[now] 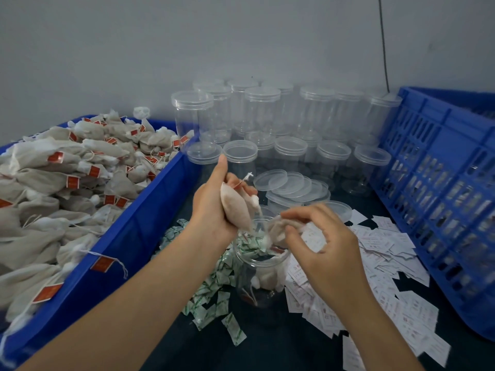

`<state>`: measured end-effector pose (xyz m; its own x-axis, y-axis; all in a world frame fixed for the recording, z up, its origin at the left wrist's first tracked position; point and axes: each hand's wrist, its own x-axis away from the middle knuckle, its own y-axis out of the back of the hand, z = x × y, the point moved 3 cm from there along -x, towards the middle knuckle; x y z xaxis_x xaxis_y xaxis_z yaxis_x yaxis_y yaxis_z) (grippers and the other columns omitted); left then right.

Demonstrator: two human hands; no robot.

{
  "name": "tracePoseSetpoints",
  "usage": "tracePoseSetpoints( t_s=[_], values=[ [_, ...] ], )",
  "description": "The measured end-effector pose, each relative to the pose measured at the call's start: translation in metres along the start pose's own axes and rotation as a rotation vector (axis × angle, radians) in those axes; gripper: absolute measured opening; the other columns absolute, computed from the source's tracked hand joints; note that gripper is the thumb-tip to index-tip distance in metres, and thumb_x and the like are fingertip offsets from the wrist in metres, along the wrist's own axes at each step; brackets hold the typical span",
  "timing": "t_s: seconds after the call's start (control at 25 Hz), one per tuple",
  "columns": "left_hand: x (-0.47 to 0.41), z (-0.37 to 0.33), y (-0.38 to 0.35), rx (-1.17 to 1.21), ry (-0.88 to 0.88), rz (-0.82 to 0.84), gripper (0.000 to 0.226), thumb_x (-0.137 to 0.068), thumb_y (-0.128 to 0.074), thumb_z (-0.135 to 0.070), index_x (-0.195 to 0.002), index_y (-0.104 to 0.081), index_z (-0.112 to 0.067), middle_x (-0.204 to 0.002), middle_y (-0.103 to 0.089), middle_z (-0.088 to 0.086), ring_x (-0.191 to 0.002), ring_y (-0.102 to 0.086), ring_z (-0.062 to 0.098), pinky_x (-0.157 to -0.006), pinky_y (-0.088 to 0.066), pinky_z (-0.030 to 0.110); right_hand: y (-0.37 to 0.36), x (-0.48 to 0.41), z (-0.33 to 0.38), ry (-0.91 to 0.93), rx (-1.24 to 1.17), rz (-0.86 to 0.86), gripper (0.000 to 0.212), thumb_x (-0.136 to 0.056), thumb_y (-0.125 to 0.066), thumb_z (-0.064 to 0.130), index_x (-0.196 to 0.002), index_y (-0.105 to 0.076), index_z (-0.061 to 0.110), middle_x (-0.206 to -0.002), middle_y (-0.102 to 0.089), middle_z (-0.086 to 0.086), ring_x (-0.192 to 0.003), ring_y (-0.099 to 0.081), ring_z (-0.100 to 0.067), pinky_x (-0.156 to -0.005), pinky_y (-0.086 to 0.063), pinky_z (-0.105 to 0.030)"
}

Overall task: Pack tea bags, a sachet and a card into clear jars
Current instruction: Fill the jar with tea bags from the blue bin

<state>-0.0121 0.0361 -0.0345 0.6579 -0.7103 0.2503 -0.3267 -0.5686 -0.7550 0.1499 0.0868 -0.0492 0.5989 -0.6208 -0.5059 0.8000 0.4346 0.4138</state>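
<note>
Now a tea bag [277, 231] was pinched by the right hand [328, 253] at the mouth of the jar [262, 279], to go in. At eleven o'clock, more bags [237, 207] were gripped ready by the left hand [210, 210].

Left of the left hand [211, 210] I see heaped tea bags [53, 170] in beige cloth, with white strings and red tags, in a plain blue bin [128, 236]. The tea bag [235, 207] in that hand is pinkish beige. The second tea bag [281, 228], at the right hand [329, 250], looks paler. Beyond both hands the jars [262, 111] and lids [289, 183] are colourless and clear. Below the left hand the sachets [214, 279] are white with green print. Right of the right hand the cards [388, 253] are white with faint red print, and the crate [434, 183] is blue with a slotted grid. The desk [281, 352] is dark and the wall [187, 36] pale grey.
</note>
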Motion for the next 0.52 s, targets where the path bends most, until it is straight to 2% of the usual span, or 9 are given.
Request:
tracePoseSetpoints(
  t_s=[0.08,0.16,0.24,0.32,0.4,0.52],
  values=[
    [0.003,-0.004,-0.003,-0.160,-0.056,0.057,0.059,-0.090,-0.061,-0.044,-0.040,-0.043,-0.016,-0.043,-0.044,-0.001,-0.042,-0.051,0.012,-0.060,-0.051,0.028,-0.002,0.002,0.005,-0.010,-0.005,0.025,0.016,-0.088,-0.068,0.037,-0.102,-0.070,0.031,-0.104,-0.060,0.016,-0.107,-0.057,-0.006,-0.089,-0.038,-0.006],
    [0.010,-0.001,-0.008,-0.465,-0.128,0.121,0.060,-0.090,-0.057,-0.050,-0.041,-0.044,-0.019,-0.048,-0.047,-0.002,-0.047,-0.051,0.012,-0.061,-0.049,0.029,-0.005,0.001,0.014,0.021,-0.046,0.031,0.027,-0.082,-0.065,0.055,-0.099,-0.067,0.034,-0.104,-0.060,0.014,-0.107,-0.058,-0.008,-0.089,-0.038,-0.008],
    [0.017,0.004,-0.013,-0.681,-0.191,0.154,0.056,-0.088,-0.057,-0.055,-0.044,-0.047,-0.022,-0.055,-0.049,-0.003,-0.052,-0.049,0.012,-0.061,-0.044,0.030,-0.008,0.000,0.020,0.062,-0.031,0.038,0.029,-0.079,-0.065,0.058,-0.092,-0.065,0.032,-0.098,-0.059,0.013,-0.101,-0.058,-0.010,-0.086,-0.040,-0.011],
    [0.019,0.005,-0.016,-0.796,-0.239,0.118,0.049,-0.084,-0.059,-0.058,-0.051,-0.054,-0.022,-0.061,-0.053,-0.005,-0.057,-0.051,0.009,-0.064,-0.044,0.028,-0.011,-0.001,0.021,0.066,0.006,0.036,0.020,-0.082,-0.064,0.049,-0.087,-0.064,0.030,-0.094,-0.058,0.013,-0.097,-0.057,-0.012,-0.084,-0.041,-0.018],
    [0.018,-0.001,-0.016,-0.682,-0.230,0.065,0.040,-0.083,-0.064,-0.054,-0.062,-0.059,-0.021,-0.064,-0.055,-0.006,-0.058,-0.052,0.007,-0.063,-0.045,0.025,-0.010,-0.002,0.016,0.017,0.016,0.029,0.014,-0.081,-0.059,0.043,-0.081,-0.060,0.030,-0.093,-0.056,0.013,-0.096,-0.055,-0.011,-0.082,-0.041,-0.020],
    [0.016,-0.014,-0.011,-0.425,-0.187,0.064,0.034,-0.085,-0.067,-0.042,-0.060,-0.060,-0.021,-0.058,-0.052,-0.008,-0.050,-0.047,0.005,-0.058,-0.042,0.023,-0.008,0.001,0.005,-0.051,0.103,0.070,0.026,-0.074,-0.050,0.057,-0.079,-0.055,0.033,-0.095,-0.051,0.016,-0.099,-0.050,-0.007,-0.086,-0.040,-0.024]
  ],
)
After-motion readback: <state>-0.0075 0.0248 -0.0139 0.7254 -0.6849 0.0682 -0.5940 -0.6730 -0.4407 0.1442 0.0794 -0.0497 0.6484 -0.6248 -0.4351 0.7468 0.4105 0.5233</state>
